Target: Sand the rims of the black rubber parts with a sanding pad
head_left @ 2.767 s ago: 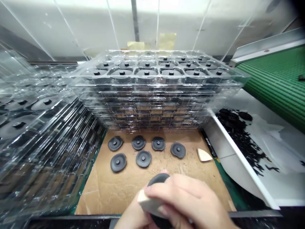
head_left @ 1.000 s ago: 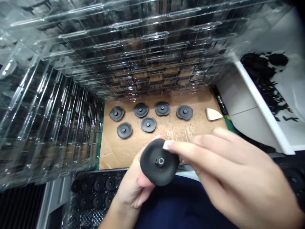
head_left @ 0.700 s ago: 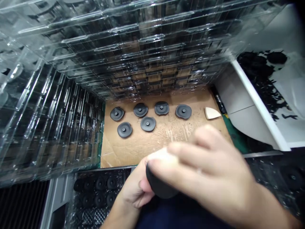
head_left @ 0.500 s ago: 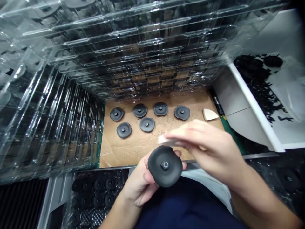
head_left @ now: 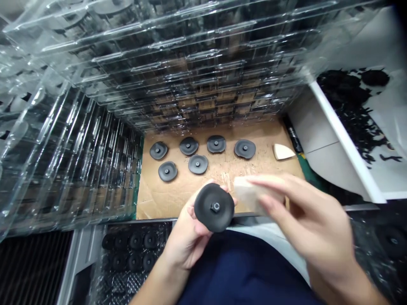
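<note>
My left hand [head_left: 187, 237] grips a round black disc [head_left: 208, 218] by its edge, with the small raised hub at its centre facing me. In my right hand [head_left: 314, 220] a whitish wedge-shaped pad [head_left: 251, 192] is pinched between thumb and fingers, blurred by motion. The pad is just right of the disc and apart from it. Beyond my hands, several similar black discs lie hub up on a cardboard sheet [head_left: 152, 199], among them one disc [head_left: 244, 149] at the right of the back row.
Stacked clear plastic trays [head_left: 203, 67] wall in the back and left. A cream wedge [head_left: 282, 151] lies at the cardboard's right, near a black pen-like object [head_left: 293, 134]. A white bin [head_left: 346, 127] with black scraps stands right. A tray of black discs [head_left: 133, 254] sits lower left.
My right hand has moved right and down with the pad, away from the disc. My left hand has raised the disc slightly.
</note>
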A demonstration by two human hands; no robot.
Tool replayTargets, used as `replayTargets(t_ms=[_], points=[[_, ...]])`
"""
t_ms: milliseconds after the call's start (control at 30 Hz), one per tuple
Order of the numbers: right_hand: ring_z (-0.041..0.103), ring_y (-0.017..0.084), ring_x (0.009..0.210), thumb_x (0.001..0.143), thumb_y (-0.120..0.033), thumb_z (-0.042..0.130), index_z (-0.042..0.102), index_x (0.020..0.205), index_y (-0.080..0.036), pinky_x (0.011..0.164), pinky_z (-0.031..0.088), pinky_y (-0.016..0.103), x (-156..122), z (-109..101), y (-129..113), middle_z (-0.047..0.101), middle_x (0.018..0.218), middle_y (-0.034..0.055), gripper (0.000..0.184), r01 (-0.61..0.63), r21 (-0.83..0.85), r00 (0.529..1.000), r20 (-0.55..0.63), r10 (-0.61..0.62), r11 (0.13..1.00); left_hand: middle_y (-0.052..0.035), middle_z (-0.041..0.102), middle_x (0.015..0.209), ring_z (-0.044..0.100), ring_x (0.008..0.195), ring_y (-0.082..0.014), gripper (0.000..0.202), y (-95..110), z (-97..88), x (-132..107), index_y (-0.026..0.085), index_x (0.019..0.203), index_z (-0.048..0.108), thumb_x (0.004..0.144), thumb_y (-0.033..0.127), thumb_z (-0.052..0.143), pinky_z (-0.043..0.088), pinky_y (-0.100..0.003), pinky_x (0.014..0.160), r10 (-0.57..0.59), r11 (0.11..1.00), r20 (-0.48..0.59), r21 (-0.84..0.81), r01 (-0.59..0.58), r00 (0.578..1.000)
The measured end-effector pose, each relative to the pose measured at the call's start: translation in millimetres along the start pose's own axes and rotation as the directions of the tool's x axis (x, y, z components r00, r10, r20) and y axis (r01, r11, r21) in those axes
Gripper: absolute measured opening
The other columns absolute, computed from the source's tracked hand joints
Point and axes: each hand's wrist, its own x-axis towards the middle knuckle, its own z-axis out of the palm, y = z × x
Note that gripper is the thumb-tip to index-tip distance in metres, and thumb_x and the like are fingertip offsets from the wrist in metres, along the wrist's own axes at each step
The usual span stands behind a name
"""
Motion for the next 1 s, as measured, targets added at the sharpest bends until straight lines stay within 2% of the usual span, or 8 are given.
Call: replayTargets(t_ms=[67, 133, 233, 467, 533, 700, 833, 1000], points=[[0.059, 0.014, 0.072, 0.087, -0.010, 0.049, 0.062, 0.111, -0.018, 0.064, 0.046, 0.025, 11, -8, -23, 0.067, 0.083, 0.0026, 0.029, 0.258, 0.098, 0.959, 0.098, -0.268, 0.961, -0.0045, 0.069, 0.106, 0.064, 0.097, -0.0213, 0.066, -2, 1.1, 2, 0.024, 0.114, 0.061, 0.053, 0.024, 0.084, 0.048, -0.027, 0.088, 0.012, 0.999, -0.044, 0.040, -0.010, 0.999], [0.054, 0.013, 0.063, 0.085, -0.006, 0.046, 0.065, 0.105, -0.014, 0.058, 0.044, 0.025, 16, -11, -28, 0.062, 0.069, 0.0016, 0.029, 0.342, 0.121, 0.909, 0.209, -0.360, 0.932, -0.0030, 0.071, 0.101, 0.065, 0.095, -0.0196, 0.062, -2, 1.0, 4, 0.024, 0.110, 0.064, 0.051, 0.025, 0.085, 0.049, -0.025, 0.086, 0.031, 0.998, -0.068, 0.052, -0.028, 0.997], [0.053, 0.013, 0.062, 0.085, -0.007, 0.048, 0.067, 0.101, -0.016, 0.057, 0.042, 0.024, 13, -13, -7, 0.060, 0.067, 0.0010, 0.026, 0.198, -0.057, 0.950, 0.257, -0.177, 0.979, -0.0012, 0.072, 0.099, 0.068, 0.085, -0.0171, 0.061, 0, 0.8, 3, 0.023, 0.100, 0.068, 0.043, 0.028, 0.087, 0.051, -0.021, 0.077, 0.049, 0.998, -0.046, 0.045, -0.047, 0.998], [0.060, 0.013, 0.067, 0.088, -0.023, 0.052, 0.063, 0.099, -0.020, 0.053, 0.044, 0.023, -10, -18, 28, 0.069, 0.089, 0.0019, 0.016, -0.199, -0.176, 0.980, -0.026, 0.198, 0.964, -0.0017, 0.072, 0.103, 0.067, 0.092, -0.0209, 0.057, 0, 5.4, -5, 0.026, 0.102, 0.067, 0.047, 0.031, 0.086, 0.050, -0.027, 0.085, 0.001, 0.999, 0.047, -0.032, 0.000, 0.999], [0.061, 0.013, 0.069, 0.087, -0.021, 0.054, 0.062, 0.103, -0.023, 0.055, 0.044, 0.023, -10, -17, 14, 0.069, 0.093, 0.0004, 0.018, -0.170, -0.143, 0.985, -0.062, 0.162, 0.975, -0.0026, 0.072, 0.101, 0.068, 0.089, -0.0213, 0.060, -2, 4.4, -5, 0.025, 0.102, 0.067, 0.045, 0.033, 0.086, 0.051, -0.030, 0.084, -0.001, 1.000, 0.059, -0.021, 0.002, 0.998], [0.059, 0.014, 0.071, 0.088, -0.011, 0.048, 0.062, 0.109, -0.022, 0.065, 0.042, 0.028, 13, -7, -15, 0.070, 0.090, 0.0006, 0.027, 0.341, -0.078, 0.939, 0.057, -0.338, 0.937, -0.0049, 0.071, 0.100, 0.065, 0.093, -0.0215, 0.069, -2, -0.4, -5, 0.022, 0.103, 0.068, 0.039, 0.038, 0.087, 0.048, -0.028, 0.088, -0.025, 0.996, -0.016, 0.085, 0.026, 1.000], [0.059, 0.015, 0.074, 0.087, -0.007, 0.049, 0.066, 0.105, -0.018, 0.068, 0.040, 0.030, 24, 3, -12, 0.071, 0.087, 0.0034, 0.027, 0.239, -0.220, 0.971, 0.058, -0.232, 0.946, -0.0051, 0.069, 0.105, 0.065, 0.089, -0.0206, 0.063, 0, -3.6, -9, 0.022, 0.104, 0.066, 0.047, 0.041, 0.084, 0.049, -0.029, 0.086, 0.019, 0.994, -0.049, 0.106, -0.014, 0.999], [0.062, 0.015, 0.082, 0.088, -0.012, 0.051, 0.066, 0.106, -0.021, 0.075, 0.044, 0.029, 23, 16, 7, 0.071, 0.096, 0.0020, 0.025, 0.178, -0.031, 0.982, 0.069, -0.176, 0.983, -0.0052, 0.070, 0.098, 0.064, 0.092, -0.0208, 0.063, -5, -10.7, -3, 0.021, 0.104, 0.066, 0.046, 0.040, 0.085, 0.049, -0.028, 0.087, 0.055, 0.994, -0.096, 0.101, -0.045, 0.994]])
